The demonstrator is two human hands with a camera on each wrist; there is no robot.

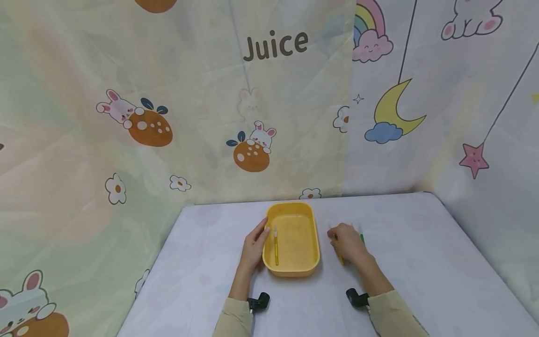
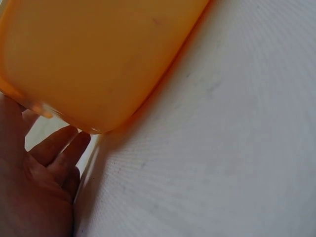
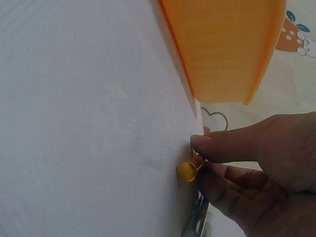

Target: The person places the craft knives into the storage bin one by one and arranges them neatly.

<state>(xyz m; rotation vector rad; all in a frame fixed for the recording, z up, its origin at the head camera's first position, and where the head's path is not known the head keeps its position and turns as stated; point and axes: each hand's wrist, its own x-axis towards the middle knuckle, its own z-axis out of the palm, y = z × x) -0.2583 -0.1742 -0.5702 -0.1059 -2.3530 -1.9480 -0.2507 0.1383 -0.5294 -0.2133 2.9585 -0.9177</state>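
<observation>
A yellow plastic tray (image 1: 311, 269) stands on the white table. My left hand (image 1: 253, 245) holds it at the left side, thumb at the rim; in the left wrist view the fingers (image 2: 74, 148) touch its outer wall. Inside the tray, along its left side, lies a slim yellow stick (image 1: 276, 248) with a pale tip. Right of the tray, my right hand (image 1: 348, 241) pinches another slim yellow stick (image 3: 187, 172) between thumb and fingers, close over the table. Its rounded yellow end shows, while the rest is largely hidden by the hand.
A green stick (image 1: 362, 238) with a pale tip lies just right of the right hand, partly hidden by it. The white table (image 1: 421, 262) meets printed cloth walls (image 1: 202, 154) at the back and sides. A black wrist camera (image 1: 357, 298) sits on each forearm.
</observation>
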